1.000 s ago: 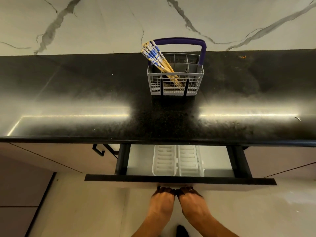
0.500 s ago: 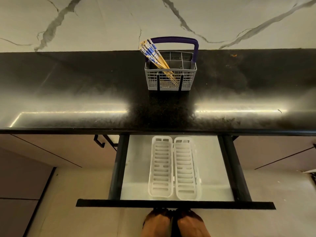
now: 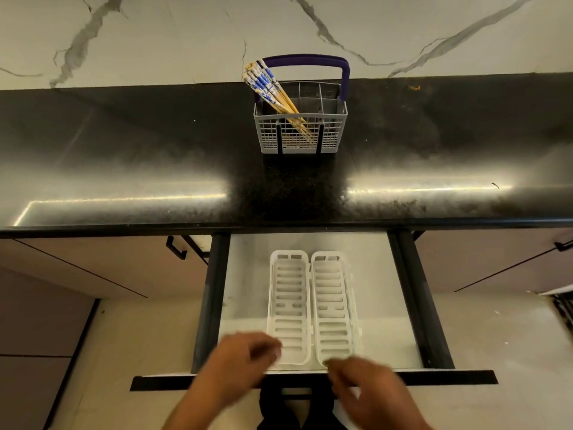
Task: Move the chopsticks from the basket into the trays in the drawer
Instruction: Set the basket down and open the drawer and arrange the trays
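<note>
A grey basket (image 3: 328, 136) with a purple handle stands at the back of the black counter. Several chopsticks (image 3: 273, 93) with blue-and-white tops lean to the left in it. Below the counter the drawer (image 3: 384, 305) stands pulled out. Two white slotted trays (image 3: 311, 305) lie side by side in it, both bare. My left hand (image 3: 238, 364) hovers over the drawer's front edge at the left tray's near end, blurred, fingers loosely curled, holding nothing. My right hand (image 3: 369, 389) is over the front edge by the right tray, blurred and empty too.
The black counter (image 3: 124, 156) runs the full width under a marble wall. Closed cabinet fronts with a black handle (image 3: 176, 251) flank the drawer. The drawer's dark front panel (image 3: 434, 378) juts out toward me over a pale floor.
The drawer has slid out to nearly full length, baring both trays. Both hands have left its front edge from below and risen above it.
</note>
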